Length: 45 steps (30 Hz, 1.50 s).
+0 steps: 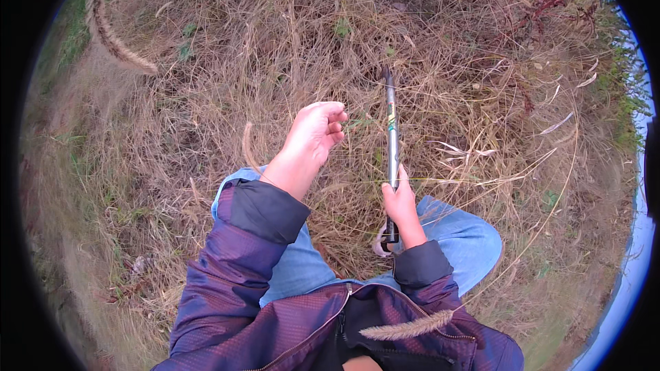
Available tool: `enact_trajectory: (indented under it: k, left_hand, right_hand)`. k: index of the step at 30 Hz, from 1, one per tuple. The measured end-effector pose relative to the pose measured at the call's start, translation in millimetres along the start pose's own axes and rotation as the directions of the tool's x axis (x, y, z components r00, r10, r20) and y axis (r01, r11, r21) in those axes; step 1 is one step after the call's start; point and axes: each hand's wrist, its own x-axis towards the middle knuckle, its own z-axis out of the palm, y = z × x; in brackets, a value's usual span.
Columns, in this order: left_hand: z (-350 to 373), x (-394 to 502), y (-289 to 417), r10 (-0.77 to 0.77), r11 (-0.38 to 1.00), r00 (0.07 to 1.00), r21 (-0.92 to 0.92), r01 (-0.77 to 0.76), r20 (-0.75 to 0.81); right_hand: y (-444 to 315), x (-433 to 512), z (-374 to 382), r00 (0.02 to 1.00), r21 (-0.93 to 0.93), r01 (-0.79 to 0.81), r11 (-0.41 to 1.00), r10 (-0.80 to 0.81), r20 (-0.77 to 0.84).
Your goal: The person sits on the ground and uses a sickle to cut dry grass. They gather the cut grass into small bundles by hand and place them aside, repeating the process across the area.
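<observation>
My right hand (401, 205) is closed around the lower part of a long metal-shafted tool (393, 139), near its dark handle end. The silvery tube carries a coloured sticker, and its dark, narrow far end points away from me into dry grass. My left hand (320, 126) is raised to the left of the shaft, apart from it, with bent fingers turned toward it. Nothing shows in that hand, though its palm is partly hidden. A grass seed head (248, 147) stands beside my left wrist.
Dry, tangled grass (319, 51) covers the ground. My bent knees in blue jeans (464, 247) lie on both sides. A bristly seed head (407, 325) crosses my jacket, and another (116, 46) hangs at upper left. Reddish weeds (541, 10) grow at upper right.
</observation>
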Motion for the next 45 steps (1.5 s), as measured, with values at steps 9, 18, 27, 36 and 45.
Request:
enact_trajectory:
  k: [9, 18, 27, 36, 45]
  left_hand:
    - [18, 1, -18, -0.032, 0.993, 0.998, 0.118, 0.025, 0.052]
    - [3, -8, -86, -0.009, 0.931, 0.997, 0.364, -0.02, 0.078]
    - [-31, -30, -201, -0.26, 0.873, 0.964, 0.413, 0.259, -0.055]
    - [-32, -45, -194, -0.196, 0.817, 0.978, 0.562, 0.125, 0.067]
    - [-52, -39, -187, -0.213, 0.854, 0.976, 0.494, 0.163, 0.047]
  right_hand:
    - [-1, 28, 5, 0.8, 0.713, -0.596, 0.37, 0.197, 0.567]
    - [20, 17, 8, 0.802, 0.716, -0.591, 0.373, 0.17, 0.573]
    - [34, -118, -17, 0.834, 0.611, -0.544, 0.576, 0.287, 0.472]
    - [48, -112, -36, 0.921, 0.767, -0.389, 0.51, 0.189, 0.342]
    - [59, -41, -90, 0.952, 0.959, -0.204, 0.195, 0.269, 0.148]
